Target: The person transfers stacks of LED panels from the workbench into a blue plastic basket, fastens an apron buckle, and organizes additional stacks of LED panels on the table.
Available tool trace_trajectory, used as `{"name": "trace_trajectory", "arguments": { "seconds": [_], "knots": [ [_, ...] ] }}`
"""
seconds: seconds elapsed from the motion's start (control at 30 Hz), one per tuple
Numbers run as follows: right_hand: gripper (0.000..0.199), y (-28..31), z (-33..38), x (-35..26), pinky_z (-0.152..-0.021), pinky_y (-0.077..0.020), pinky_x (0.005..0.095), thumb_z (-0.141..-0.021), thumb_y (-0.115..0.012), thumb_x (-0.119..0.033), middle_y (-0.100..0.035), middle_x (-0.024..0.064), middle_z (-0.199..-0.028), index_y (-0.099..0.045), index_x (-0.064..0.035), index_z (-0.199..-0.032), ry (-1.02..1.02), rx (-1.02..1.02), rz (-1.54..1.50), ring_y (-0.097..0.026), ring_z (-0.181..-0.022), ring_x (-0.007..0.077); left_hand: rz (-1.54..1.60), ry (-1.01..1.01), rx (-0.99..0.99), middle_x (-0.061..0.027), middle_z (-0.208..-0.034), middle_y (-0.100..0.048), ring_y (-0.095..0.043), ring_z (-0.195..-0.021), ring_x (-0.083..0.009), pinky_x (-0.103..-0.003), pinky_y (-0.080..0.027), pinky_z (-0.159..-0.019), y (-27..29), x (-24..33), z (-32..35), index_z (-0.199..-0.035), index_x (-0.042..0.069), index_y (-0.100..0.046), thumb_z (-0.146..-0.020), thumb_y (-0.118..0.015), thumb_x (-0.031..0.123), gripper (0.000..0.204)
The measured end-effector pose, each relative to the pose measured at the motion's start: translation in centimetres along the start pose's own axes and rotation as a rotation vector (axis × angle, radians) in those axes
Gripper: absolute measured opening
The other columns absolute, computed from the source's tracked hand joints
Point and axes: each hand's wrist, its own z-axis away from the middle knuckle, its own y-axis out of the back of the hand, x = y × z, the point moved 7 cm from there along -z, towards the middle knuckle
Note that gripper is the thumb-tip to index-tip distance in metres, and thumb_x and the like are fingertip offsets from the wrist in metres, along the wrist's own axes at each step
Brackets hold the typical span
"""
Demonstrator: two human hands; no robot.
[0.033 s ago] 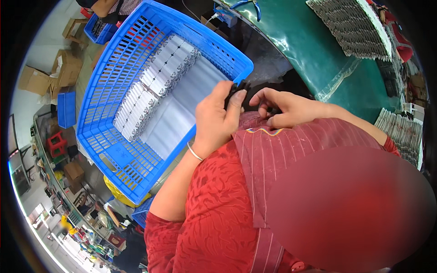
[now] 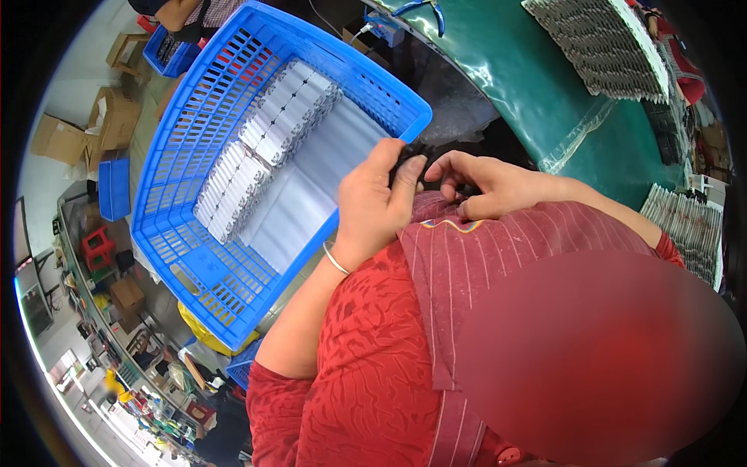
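Observation:
My left hand point(image 2: 373, 206) and my right hand point(image 2: 486, 187) meet close to my chest, over a red striped apron. Between their fingertips sits a small dark part point(image 2: 410, 159), pinched by my left thumb and fingers, with my right fingers curled against its other side. Most of the part is hidden by the fingers. A thin bangle circles my left wrist. Just left of the hands stands a big blue plastic basket point(image 2: 179, 257) holding rows of white and silver parts point(image 2: 272, 132) on a pale liner.
A green-topped bench point(image 2: 545, 86) curves across the upper right, carrying a tray of grey parts point(image 2: 599, 43) and blue-handled pliers point(image 2: 424, 9). Another stack of grey parts point(image 2: 689, 226) lies at the right. Cardboard boxes point(image 2: 85, 128) and a small blue crate point(image 2: 114, 189) stand on the floor at left.

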Motion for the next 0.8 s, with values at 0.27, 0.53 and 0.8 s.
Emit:
{"name": "trace_trajectory", "arguments": {
  "seconds": [0.27,0.53,0.8],
  "knots": [
    [0.066,0.0,0.4,1.3,-0.065,-0.0457,0.0229,-0.076,-0.048,0.003,-0.052,0.004,-0.104,-0.032,-0.0028,-0.139,-0.059,-0.066,-0.147,-0.052,-0.087,0.0089,0.191,0.131,-0.297,-0.0027,-0.07,-0.062,-0.06,-0.057,-0.0093,-0.025,-0.046,-0.052,-3.6,-0.7,0.0,-0.092,0.001,-0.053,-0.092,-0.06,0.01,0.011],
    [0.092,0.4,0.8,1.2,-0.055,-0.0472,0.0263,-0.076,-0.049,0.006,-0.058,0.0109,-0.105,0.001,-0.0067,-0.153,-0.084,0.076,0.0,-0.056,-0.066,0.0124,0.299,0.08,-0.589,-0.0018,-0.1,-0.061,-0.058,-0.093,-0.0094,-0.025,-0.046,-0.082,-6.2,-1.5,0.6,-0.111,0.004,-0.056,-0.087,-0.071,0.016,0.031],
    [0.098,0.0,0.7,0.8,-0.055,-0.0487,0.0284,-0.073,-0.053,0.007,-0.06,0.0134,-0.104,0.004,-0.0075,-0.152,-0.026,0.1,0.023,-0.057,-0.066,0.0146,0.422,0.033,-0.502,-0.0015,-0.086,-0.066,-0.062,-0.077,-0.0082,-0.024,-0.048,-0.065,-6.3,-1.4,0.9,-0.108,0.003,-0.062,-0.082,-0.068,0.003,0.027]
  ]
}}
